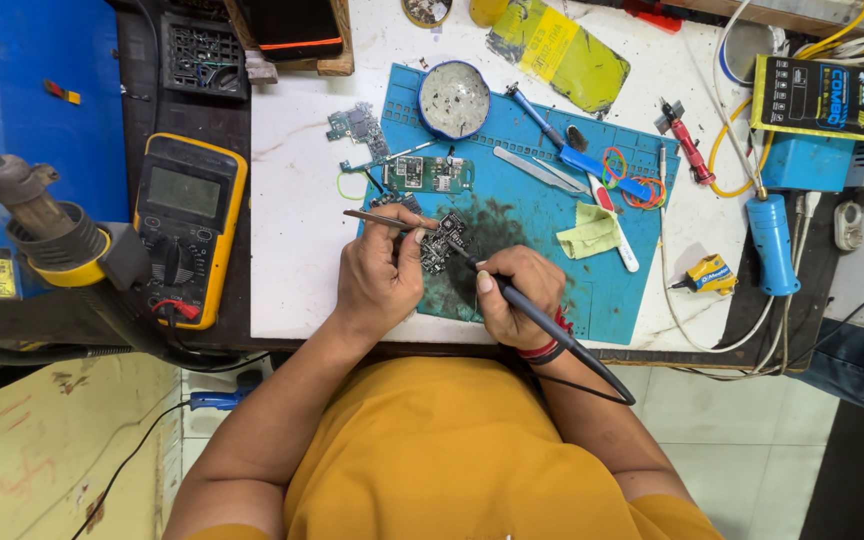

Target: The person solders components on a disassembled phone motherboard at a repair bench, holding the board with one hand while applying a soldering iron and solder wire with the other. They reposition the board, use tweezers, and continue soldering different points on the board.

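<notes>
The left hand is closed on thin metal tweezers, whose tips rest at the small dark circuit board lying on the blue silicone work mat near the front edge of the white desk. The right hand is closed pen-fashion on a black soldering iron, its tip touching the same board from the right. For clean work at this stage, keep both wrists braced on the mat, hold the tweezers steady, and apply the iron tip only to the joint, not to adjacent parts. A green circuit board lies just behind the dark one; a round tin with grey residue sits at the mat's rear edge. A yellow-cased multimeter rests off the desk's left edge, and a blue cylindrical tool lies toward the right edge.
</notes>
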{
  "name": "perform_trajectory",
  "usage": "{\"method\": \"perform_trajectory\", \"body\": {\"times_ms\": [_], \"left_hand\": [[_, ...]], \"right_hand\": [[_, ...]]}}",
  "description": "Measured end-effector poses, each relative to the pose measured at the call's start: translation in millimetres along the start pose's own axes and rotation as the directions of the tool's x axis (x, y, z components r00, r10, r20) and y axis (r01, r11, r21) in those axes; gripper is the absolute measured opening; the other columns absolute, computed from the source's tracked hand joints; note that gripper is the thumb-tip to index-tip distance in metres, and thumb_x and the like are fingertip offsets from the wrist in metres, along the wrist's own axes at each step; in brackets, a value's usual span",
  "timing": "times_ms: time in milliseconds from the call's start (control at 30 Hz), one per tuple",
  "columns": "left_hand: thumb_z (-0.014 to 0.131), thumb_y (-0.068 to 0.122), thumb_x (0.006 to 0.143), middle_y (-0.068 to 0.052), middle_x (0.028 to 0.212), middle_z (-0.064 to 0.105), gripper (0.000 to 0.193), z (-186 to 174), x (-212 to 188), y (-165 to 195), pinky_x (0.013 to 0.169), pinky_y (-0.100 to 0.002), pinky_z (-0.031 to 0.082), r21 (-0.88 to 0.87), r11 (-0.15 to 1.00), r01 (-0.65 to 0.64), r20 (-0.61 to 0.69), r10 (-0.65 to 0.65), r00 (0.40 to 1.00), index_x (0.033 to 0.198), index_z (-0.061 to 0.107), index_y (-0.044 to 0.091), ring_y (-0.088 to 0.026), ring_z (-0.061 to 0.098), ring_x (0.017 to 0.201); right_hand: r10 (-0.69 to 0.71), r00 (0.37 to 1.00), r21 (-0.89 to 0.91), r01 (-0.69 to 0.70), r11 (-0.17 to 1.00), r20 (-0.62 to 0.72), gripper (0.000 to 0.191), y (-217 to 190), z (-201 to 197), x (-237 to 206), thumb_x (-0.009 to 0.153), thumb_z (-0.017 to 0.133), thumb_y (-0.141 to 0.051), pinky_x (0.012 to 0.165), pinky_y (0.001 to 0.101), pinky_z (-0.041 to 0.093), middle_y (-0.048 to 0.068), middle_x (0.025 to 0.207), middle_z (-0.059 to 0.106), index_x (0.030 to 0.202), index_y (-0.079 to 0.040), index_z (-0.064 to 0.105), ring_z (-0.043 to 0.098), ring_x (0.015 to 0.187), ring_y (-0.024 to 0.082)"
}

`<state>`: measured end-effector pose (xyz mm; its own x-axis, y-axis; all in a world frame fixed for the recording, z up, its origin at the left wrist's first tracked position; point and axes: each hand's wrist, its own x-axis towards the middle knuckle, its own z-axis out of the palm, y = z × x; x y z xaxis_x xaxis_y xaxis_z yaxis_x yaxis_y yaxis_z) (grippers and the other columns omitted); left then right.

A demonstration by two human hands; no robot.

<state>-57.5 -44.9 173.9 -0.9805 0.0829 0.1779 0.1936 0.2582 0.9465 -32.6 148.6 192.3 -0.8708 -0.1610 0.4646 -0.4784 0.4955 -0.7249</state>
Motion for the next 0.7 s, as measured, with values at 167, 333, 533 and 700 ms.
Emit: {"method": "perform_trajectory", "body": {"times_ms": [167, 333, 533, 700], "left_hand": [[0.06, -0.001, 0.102, -0.01, 0.102, 0.078, 0.02, -1.6, 0.1, 0.6, 0.059, -0.027, 0.055, 0.008, 1.0, 0.0, 0.013, -0.001, 1.0, 0.117, 0.048, 0.005, -0.015, 0.074, 0.07], [0.06, 0.0, 0.103, -0.01, 0.102, 0.078, 0.02, -1.2, 0.0, -0.7, 0.06, -0.027, 0.055, 0.005, 1.0, -0.012, 0.006, 0.011, 1.0, 0.117, 0.048, 0.005, -0.015, 0.074, 0.071], [0.06, -0.001, 0.102, -0.01, 0.102, 0.077, 0.02, -0.4, -0.3, -0.6, 0.059, -0.027, 0.055, 0.002, 1.0, -0.003, 0.001, 0.003, 1.0, 0.117, 0.049, 0.005, -0.015, 0.074, 0.07], [0.06, -0.001, 0.102, -0.01, 0.101, 0.078, 0.02, 0.1, 0.0, -0.3, 0.058, -0.026, 0.055, -0.005, 1.0, 0.013, 0.006, -0.013, 1.0, 0.117, 0.049, 0.005, -0.014, 0.073, 0.068]], "right_hand": [[0.003, 1.0, 0.008, -0.003, 1.0, 0.024, 0.008, -0.6, 0.6, 1.0, 0.094, 0.065, -0.007, 0.063, 0.035, 0.051, 0.012, 0.082, 0.068, 0.093, -0.002, 0.06, 0.066, 0.068, 0.027], [-0.004, 1.0, 0.017, 0.004, 1.0, 0.019, 0.007, 0.3, 1.8, 0.8, 0.094, 0.065, -0.006, 0.063, 0.0349, 0.051, 0.013, 0.083, 0.068, 0.092, -0.002, 0.059, 0.066, 0.068, 0.027], [0.004, 1.0, 0.017, -0.004, 1.0, 0.026, 0.006, -0.1, 0.9, 2.0, 0.093, 0.065, -0.004, 0.062, 0.0347, 0.051, 0.013, 0.083, 0.069, 0.092, -0.001, 0.06, 0.066, 0.068, 0.027], [0.012, 1.0, 0.017, -0.013, 1.0, 0.029, 0.006, -1.0, -0.2, 2.3, 0.093, 0.065, -0.004, 0.063, 0.0346, 0.051, 0.013, 0.083, 0.069, 0.091, -0.002, 0.06, 0.067, 0.069, 0.027]]}}
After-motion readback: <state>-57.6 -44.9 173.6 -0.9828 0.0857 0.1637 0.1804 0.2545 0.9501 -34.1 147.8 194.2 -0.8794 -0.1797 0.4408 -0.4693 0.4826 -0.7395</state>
